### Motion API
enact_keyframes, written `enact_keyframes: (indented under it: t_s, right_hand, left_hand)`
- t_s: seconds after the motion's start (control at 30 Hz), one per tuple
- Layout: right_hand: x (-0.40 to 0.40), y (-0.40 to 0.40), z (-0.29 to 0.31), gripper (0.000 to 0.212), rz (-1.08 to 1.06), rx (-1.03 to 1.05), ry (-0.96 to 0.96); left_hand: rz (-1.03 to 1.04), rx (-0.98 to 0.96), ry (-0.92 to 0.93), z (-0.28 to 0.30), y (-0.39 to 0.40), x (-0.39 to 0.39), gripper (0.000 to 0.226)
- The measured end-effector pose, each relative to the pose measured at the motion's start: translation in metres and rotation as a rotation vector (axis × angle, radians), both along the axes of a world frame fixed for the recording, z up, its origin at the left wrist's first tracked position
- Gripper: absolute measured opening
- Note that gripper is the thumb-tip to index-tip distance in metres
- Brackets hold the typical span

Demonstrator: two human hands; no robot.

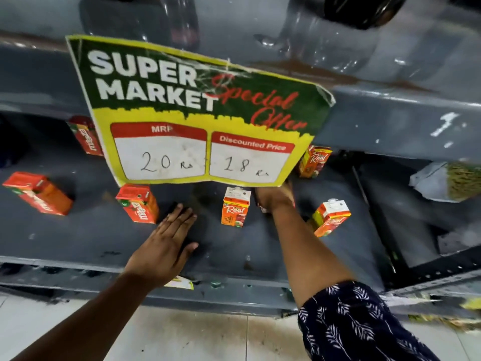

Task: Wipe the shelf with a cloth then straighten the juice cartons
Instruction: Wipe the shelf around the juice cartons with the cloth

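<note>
Grey shelf: six juice cartons scattered. One upright Real carton stands between the hands; a red carton stands just left of the left hand, which lies flat, fingers spread, holding nothing. Right hand reaches deep beneath the hanging offer sign; its grasp cannot be determined. A tilted carton sits right of that forearm.

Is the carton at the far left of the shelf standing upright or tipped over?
Tipped over. The far-left carton lies on its long side on the shelf, its printed face turned upward, while the Real carton stands on its base.
</note>
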State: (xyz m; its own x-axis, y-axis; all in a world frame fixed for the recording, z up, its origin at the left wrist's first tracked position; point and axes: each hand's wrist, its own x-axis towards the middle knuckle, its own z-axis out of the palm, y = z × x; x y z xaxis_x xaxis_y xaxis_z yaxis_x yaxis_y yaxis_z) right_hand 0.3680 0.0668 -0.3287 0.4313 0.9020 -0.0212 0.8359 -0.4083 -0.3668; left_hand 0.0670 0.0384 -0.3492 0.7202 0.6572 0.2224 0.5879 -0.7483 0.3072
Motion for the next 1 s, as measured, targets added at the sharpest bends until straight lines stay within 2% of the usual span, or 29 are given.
enact_keyframes:
  t_s: [0.1, 0.2, 0.37, 0.57, 0.73, 0.87, 1.0]
  right_hand:
    - [-0.011, -0.015, 0.007, 0.052, -0.021, 0.049, -0.061]
    - [-0.018, -0.035, 0.008, 0.051, 0.001, 0.069, -0.146]
    - [-0.032, -0.061, 0.002, 0.051, 0.07, 0.039, -0.12]
    - [-0.05, -0.107, 0.004, 0.049, 0.056, 0.049, -0.059]
    - [-0.068, -0.159, 0.008, 0.047, 0.064, 0.152, 0.017]
    - [-0.077, -0.202, 0.002, 0.047, 0.089, 0.175, 0.061]
    - [-0.086, -0.236, 0.008, 0.042, 0.065, 0.301, 0.174]
  left_hand:
    - [0.002, 0.009, -0.005, -0.001, 0.0, -0.001, 0.063]
    - [0.012, 0.019, -0.007, -0.001, -0.001, -0.001, 0.065]
    - [0.003, 0.017, -0.017, -0.001, 0.0, -0.001, 0.065]
    - [0.011, 0.037, 0.027, 0.001, -0.003, 0.0, 0.069]
    - [0.118, 0.016, 0.023, 0.007, -0.014, 0.001, 0.078]
    - [0.174, 0.004, -0.009, 0.009, -0.036, -0.01, 0.076]
    - [0.197, -0.039, 0.006, 0.009, -0.054, -0.035, 0.075]
